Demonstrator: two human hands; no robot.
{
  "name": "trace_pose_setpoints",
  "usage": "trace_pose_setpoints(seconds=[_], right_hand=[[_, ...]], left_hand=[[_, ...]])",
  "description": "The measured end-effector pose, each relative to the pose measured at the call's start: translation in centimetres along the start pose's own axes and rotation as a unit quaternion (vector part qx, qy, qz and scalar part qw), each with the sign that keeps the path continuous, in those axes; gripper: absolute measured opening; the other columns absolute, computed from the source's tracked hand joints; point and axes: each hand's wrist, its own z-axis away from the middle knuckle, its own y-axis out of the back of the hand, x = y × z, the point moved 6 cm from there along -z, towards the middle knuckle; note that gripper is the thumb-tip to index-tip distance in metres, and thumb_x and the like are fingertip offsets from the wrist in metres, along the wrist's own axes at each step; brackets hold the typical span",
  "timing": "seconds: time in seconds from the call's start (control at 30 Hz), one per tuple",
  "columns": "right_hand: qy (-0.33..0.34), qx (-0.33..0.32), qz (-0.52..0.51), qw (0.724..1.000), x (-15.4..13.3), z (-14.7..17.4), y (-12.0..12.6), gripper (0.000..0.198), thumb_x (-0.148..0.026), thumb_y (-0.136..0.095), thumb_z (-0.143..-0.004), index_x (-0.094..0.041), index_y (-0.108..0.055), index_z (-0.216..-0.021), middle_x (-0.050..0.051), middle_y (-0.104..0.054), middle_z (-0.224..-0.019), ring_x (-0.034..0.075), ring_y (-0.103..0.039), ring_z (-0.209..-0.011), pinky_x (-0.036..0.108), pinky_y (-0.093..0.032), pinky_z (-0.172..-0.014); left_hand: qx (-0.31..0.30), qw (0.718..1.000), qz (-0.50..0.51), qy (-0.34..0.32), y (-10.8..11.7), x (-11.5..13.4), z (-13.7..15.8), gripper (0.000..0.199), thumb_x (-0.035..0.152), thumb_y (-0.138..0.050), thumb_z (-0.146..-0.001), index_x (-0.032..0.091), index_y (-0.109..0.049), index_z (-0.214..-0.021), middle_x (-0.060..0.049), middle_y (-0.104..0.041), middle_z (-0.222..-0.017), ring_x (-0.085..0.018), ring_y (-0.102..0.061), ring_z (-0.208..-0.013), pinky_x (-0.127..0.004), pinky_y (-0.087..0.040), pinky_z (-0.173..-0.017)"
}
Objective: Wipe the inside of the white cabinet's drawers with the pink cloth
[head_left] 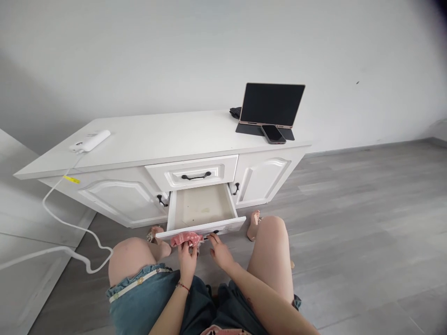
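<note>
My left hand [188,258] is closed on a pink cloth [186,238] with a white pattern, pressed at the front of an open lower drawer [195,227]. Beside it, my right hand [220,253] has its fingers stretched out and its thumb apart, the fingertips at the drawer's black handle [215,231]. Part of that handle is hidden by the fingers. The drawer is pulled out between my knees, and a few small specks show on its pale bottom. Above it, the upper drawer [190,172] is closed.
On the white cabinet top [167,135] stand a tablet [272,104], a phone [273,134], a dark item [235,112] and a white device [92,141]. A white cable [56,218] hangs down at the left. Cabinet doors flank the drawers, above grey flooring [349,209].
</note>
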Motion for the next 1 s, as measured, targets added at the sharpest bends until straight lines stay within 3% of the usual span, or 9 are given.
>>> trace_pose_setpoints(seconds=[0.1,0.27,0.53,0.63,0.8,0.9,1.0], right_hand=[[0.003,-0.001,-0.009,1.0,0.1,0.0,-0.2,0.06,-0.008,-0.043,-0.077,-0.02,-0.044,-0.136,0.009,-0.041,-0.148,0.025,-0.06,-0.113,0.037,-0.05,-0.094],[-0.014,0.003,-0.04,0.999,0.6,0.0,-0.4,0.063,-0.009,-0.044,-0.077,-0.019,-0.04,-0.138,0.01,-0.038,-0.15,0.026,-0.062,-0.11,0.04,-0.048,-0.098],[-0.001,0.052,-0.091,0.995,1.0,0.2,0.9,0.06,-0.004,-0.038,-0.078,-0.022,-0.044,-0.136,0.008,-0.046,-0.144,0.02,-0.055,-0.121,0.035,-0.044,-0.103],[-0.024,0.02,-0.037,0.999,1.3,0.6,0.0,0.063,-0.005,-0.039,-0.08,-0.02,-0.039,-0.141,0.011,-0.042,-0.147,0.023,-0.059,-0.115,0.037,-0.049,-0.096],[-0.029,0.009,-0.006,1.0,1.6,1.1,-2.4,0.063,-0.01,-0.041,-0.085,-0.015,-0.032,-0.147,0.018,-0.037,-0.15,0.025,-0.054,-0.123,0.035,-0.049,-0.095],[-0.069,0.064,-0.061,0.994,2.6,1.2,-2.4,0.057,-0.014,-0.042,-0.085,-0.015,-0.04,-0.142,0.019,-0.042,-0.146,0.025,-0.058,-0.116,0.035,-0.051,-0.092],[-0.104,0.214,-0.141,0.961,4.3,1.7,0.1,0.049,-0.011,-0.037,-0.081,-0.017,-0.051,-0.128,0.017,-0.055,-0.13,0.024,-0.058,-0.112,0.037,-0.05,-0.091]], left_hand=[[-0.029,0.999,-0.017,-0.036,-0.9,1.0,0.3,0.031,0.043,-0.054,-0.084,0.018,-0.068,-0.096,-0.017,-0.062,-0.107,-0.032,-0.061,-0.102,-0.049,-0.053,-0.083],[-0.066,0.994,-0.014,-0.09,-2.6,2.5,0.8,0.032,0.044,-0.051,-0.088,0.019,-0.07,-0.093,-0.015,-0.065,-0.097,-0.028,-0.065,-0.09,-0.044,-0.055,-0.076],[-0.032,0.987,-0.059,-0.145,-3.4,3.4,1.0,0.032,0.04,-0.049,-0.09,0.017,-0.07,-0.093,-0.015,-0.063,-0.095,-0.029,-0.064,-0.09,-0.044,-0.055,-0.078],[-0.048,0.985,-0.073,-0.151,-4.0,4.5,0.9,0.028,0.035,-0.051,-0.089,0.017,-0.07,-0.099,-0.015,-0.062,-0.101,-0.03,-0.062,-0.097,-0.047,-0.053,-0.084],[-0.131,0.977,-0.083,-0.143,-5.3,6.9,0.4,0.023,0.027,-0.054,-0.085,0.022,-0.072,-0.1,-0.014,-0.061,-0.105,-0.032,-0.058,-0.104,-0.053,-0.045,-0.095],[-0.175,0.972,-0.062,-0.142,-6.4,8.2,0.3,0.026,0.023,-0.053,-0.084,0.023,-0.071,-0.104,-0.014,-0.06,-0.113,-0.034,-0.054,-0.112,-0.053,-0.042,-0.1],[-0.215,0.966,-0.045,-0.135,-7.9,8.9,0.5,0.029,0.023,-0.05,-0.086,0.023,-0.07,-0.107,-0.013,-0.062,-0.112,-0.032,-0.056,-0.112,-0.049,-0.045,-0.098]])
